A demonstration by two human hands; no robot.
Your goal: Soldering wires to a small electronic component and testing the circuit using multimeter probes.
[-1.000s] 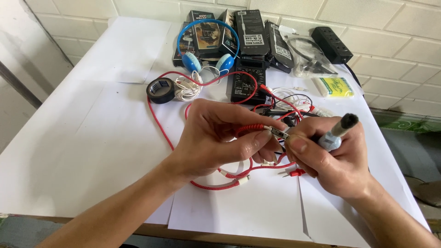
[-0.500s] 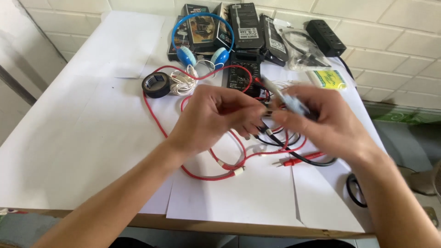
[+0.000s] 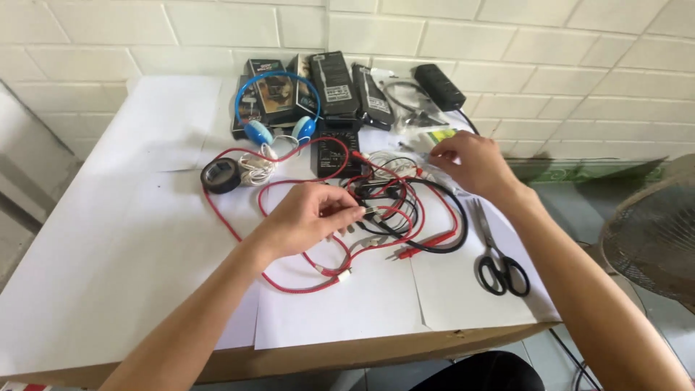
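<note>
Head view: small connector [image 3: 371, 211] at left hand [image 3: 308, 217] fingertips.

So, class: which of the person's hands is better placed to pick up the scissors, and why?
The right hand. The scissors lie on the paper at the table's right side, just below that hand and beside its forearm. The left hand is across the cable tangle, pinching the red cable.

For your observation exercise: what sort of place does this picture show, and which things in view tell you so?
Probably a home hobby bench for electronics, not a factory: a paper-covered table against a white brick wall, a meter amid red and black wires, with tape and scissors nearby.
</note>
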